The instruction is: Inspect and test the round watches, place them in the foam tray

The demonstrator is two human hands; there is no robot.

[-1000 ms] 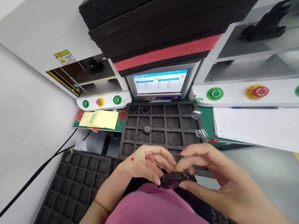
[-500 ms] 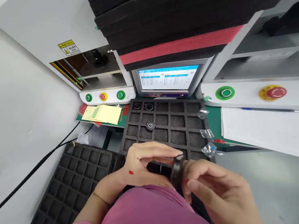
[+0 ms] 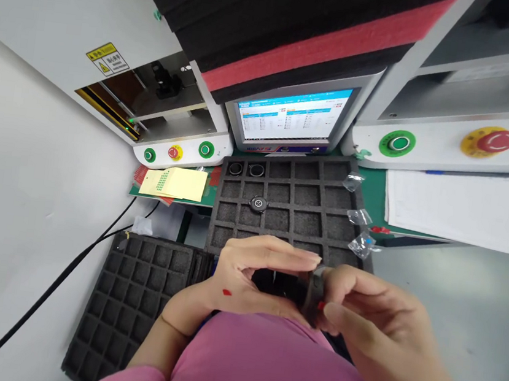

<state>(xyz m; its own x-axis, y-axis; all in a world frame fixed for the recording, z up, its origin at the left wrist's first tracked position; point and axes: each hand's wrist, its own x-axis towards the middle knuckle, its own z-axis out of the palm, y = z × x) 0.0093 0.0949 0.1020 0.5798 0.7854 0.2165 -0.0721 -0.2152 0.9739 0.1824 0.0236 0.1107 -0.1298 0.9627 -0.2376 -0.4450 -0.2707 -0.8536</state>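
A dark round smartwatch case [image 3: 314, 297] is held on edge in front of my body. My left hand [image 3: 243, 279] grips it between the thumb below and the fingers above. My right hand [image 3: 373, 313] is closed at the other face of the case, thumb and index finger pinched on a small red tab [image 3: 321, 306]. What the tab is fixed to is hidden by the fingers. Just beyond my hands lies a black foam tray [image 3: 288, 219] with square pockets. Two round watch cases [image 3: 257, 170] sit in its back left pockets, and one watch [image 3: 258, 204] lies sensor side up across a divider.
Crumpled clear film [image 3: 361, 245] lies on the tray's right edge. Behind stand a monitor [image 3: 295, 118] and machines with green and red buttons [image 3: 497, 141]. Stacked foam [image 3: 300, 41] overhangs the monitor. More trays [image 3: 130, 299] are lower left; papers [image 3: 466, 207] lie right.
My hands and the watch case have shifted slightly right, and the case has turned a little. The red tab now shows more clearly at my right fingertips. The camera view has shifted slightly.
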